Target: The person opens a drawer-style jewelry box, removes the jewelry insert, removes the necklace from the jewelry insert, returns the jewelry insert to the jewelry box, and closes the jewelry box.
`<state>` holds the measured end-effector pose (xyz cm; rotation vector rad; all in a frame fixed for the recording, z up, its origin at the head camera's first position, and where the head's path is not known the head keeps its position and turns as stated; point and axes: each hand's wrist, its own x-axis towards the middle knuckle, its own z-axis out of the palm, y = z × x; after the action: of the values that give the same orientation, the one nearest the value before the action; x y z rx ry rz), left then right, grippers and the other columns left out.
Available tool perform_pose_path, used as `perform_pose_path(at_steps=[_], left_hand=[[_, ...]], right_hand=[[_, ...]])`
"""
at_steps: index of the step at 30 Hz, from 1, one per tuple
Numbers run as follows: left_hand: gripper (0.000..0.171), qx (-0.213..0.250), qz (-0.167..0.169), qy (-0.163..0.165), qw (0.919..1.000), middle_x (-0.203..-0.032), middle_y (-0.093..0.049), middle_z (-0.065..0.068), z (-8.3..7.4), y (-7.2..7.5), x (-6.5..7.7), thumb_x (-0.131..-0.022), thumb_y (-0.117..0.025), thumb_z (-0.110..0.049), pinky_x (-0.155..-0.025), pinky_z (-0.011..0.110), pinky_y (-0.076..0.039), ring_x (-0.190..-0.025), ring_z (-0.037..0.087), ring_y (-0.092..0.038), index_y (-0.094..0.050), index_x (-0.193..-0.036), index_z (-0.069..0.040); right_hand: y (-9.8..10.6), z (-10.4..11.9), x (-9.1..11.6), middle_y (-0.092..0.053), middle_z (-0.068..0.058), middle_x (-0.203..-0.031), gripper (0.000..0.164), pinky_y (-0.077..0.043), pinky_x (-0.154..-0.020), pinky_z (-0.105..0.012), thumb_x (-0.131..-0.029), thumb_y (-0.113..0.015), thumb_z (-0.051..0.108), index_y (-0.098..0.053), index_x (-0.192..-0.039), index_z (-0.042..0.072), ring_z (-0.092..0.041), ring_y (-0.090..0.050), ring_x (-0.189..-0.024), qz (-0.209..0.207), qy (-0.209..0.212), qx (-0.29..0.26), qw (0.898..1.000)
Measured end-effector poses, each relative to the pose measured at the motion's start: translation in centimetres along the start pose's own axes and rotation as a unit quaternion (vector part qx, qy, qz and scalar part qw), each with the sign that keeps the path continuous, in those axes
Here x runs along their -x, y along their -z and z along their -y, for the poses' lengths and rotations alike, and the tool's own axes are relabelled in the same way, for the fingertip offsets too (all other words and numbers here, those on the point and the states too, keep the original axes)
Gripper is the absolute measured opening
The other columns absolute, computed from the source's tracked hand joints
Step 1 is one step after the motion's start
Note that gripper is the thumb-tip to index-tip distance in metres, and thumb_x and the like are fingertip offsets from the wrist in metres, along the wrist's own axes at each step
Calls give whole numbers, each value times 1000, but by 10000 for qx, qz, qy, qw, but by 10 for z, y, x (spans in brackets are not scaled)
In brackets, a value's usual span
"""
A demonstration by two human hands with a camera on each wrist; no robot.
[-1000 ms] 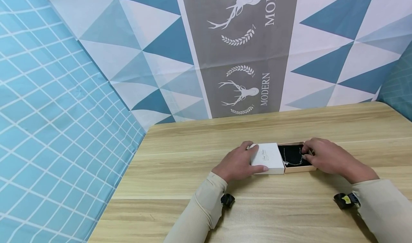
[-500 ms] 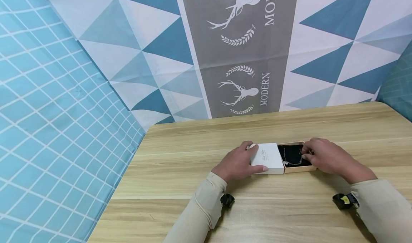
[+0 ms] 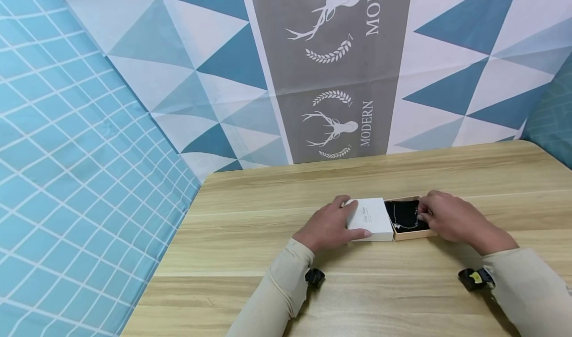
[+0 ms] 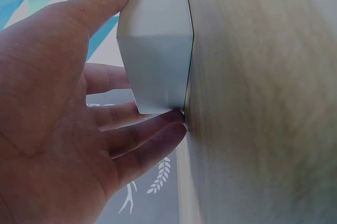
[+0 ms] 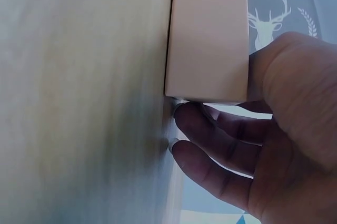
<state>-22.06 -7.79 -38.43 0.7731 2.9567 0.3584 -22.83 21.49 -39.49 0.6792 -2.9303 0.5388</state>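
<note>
A white box lid with small print on top lies on the table. My left hand grips it from the left, thumb along the near side and fingers at the far side. Against the lid's right edge sits a peach box base with a black pad inside. A thin silver chain bracelet with a small charm lies on the pad. My right hand reaches over the base's right edge, thumb and forefinger pinching the bracelet's right side; in the right wrist view the other fingers hang beside the base.
The wooden table extends around the box on all sides. A patterned wall covering rises behind its far edge, and a blue gridded sheet borders its left side.
My right hand has shifted slightly left, further over the box base, with the fingertips still at the bracelet. The left hand stays in place on the lid.
</note>
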Motion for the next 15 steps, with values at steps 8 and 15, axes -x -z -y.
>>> perform_pose_path(at_steps=[8, 15], left_hand=[[83, 10, -10, -17, 10000, -156, -37, 2, 0, 0, 1, -91, -59, -68, -105, 33, -43, -132, 20, -50, -40, -155, -20], [83, -10, -30, -51, 10000, -156, -38, 2, 1, 0, 1, -91, -58, -68, -104, 34, -44, -131, 20, -51, -41, -155, -19]], right_hand=[[-1, 2, 1, -54, -5, -89, 9, -44, -60, -39, -93, -66, 7, -62, -85, 10, -16, -49, -70, 65, -6, 122, 9999], [-2, 2, 2, -53, -6, -90, 8, -44, -59, -40, -93, -66, 7, -61, -88, 8, -17, -49, -69, 92, -44, 224, 9997]])
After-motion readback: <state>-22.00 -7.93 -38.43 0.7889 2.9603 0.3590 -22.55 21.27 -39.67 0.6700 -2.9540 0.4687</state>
